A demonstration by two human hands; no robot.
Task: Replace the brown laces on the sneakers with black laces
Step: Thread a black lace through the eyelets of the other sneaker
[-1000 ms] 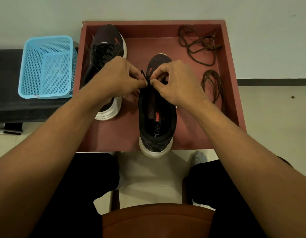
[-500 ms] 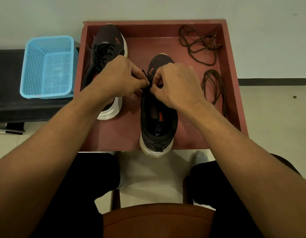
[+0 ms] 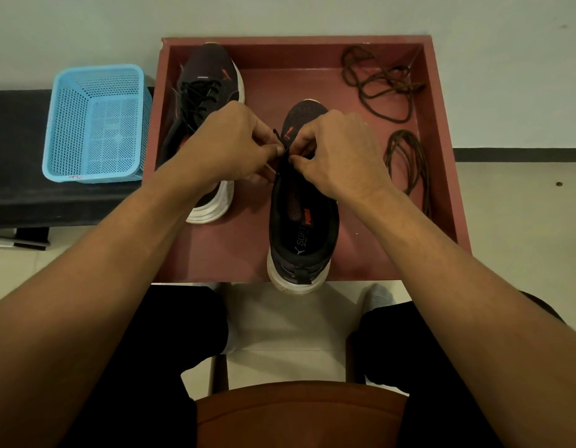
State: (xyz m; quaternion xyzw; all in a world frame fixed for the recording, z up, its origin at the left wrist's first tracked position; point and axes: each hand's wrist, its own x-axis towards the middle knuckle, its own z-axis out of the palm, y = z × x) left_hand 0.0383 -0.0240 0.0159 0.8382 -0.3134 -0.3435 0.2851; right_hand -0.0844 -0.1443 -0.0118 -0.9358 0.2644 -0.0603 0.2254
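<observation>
Pale wall behind, red tray (image 3: 296,41) in front of my knees. The sneaker (image 3: 304,234) sits at its near edge, heel toward me, so the eyelets are easy to reach. My left hand (image 3: 228,147) and right hand (image 3: 338,153) both pinch the black lace (image 3: 276,134) up by the tongue. The brown laces (image 3: 382,77) lie out of the way in the far right corner.

Blue mesh basket (image 3: 96,124) on black bench (image 3: 15,140) — left of red tray (image 3: 442,140); wooden seat (image 3: 299,412) nearest camera.

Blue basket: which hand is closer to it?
Left. The left hand, pinching the black lace, is right of the blue basket, past the tray wall; the right hand is farther right.
</observation>
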